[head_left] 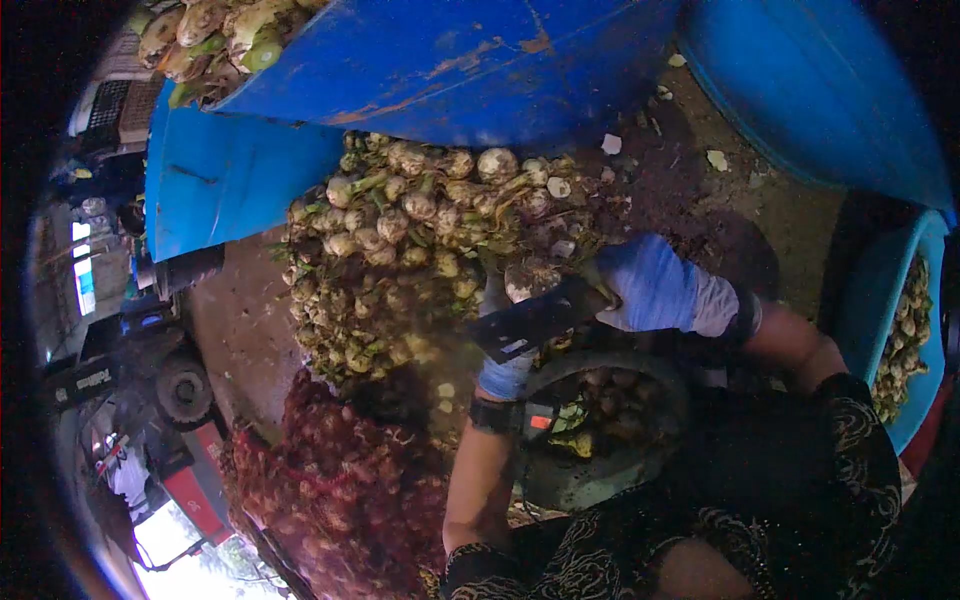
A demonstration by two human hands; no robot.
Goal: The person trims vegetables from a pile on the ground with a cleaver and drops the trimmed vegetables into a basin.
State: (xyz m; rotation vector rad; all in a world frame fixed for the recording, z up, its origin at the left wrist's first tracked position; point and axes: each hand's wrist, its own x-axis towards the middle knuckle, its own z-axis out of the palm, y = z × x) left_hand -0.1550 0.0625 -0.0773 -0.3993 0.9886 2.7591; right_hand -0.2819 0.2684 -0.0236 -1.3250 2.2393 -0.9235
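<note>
My right hand (655, 285), in a blue and white glove, is closed around the near end of a broad, dark, flat knife-like tool (535, 318). My left hand (505, 370), also gloved, is behind that tool, with its fingers partly hidden and blurred. A pale, dirty bulb (530, 280), like an onion or garlic head, shows just above the tool's edge between the hands. Whether the left fingers wrap it I cannot fully see. Under the hands stands a round grey tub (550, 485) with dark bulbs and green scraps inside.
A big heap of bulbs with stems (400, 230) lies on the floor ahead. Red mesh sacks (340, 490) of bulbs are at lower left. Blue barrels (450, 75) stand ahead, and another blue container (890, 340) with bulbs is at right. A vehicle (180, 390) is at far left.
</note>
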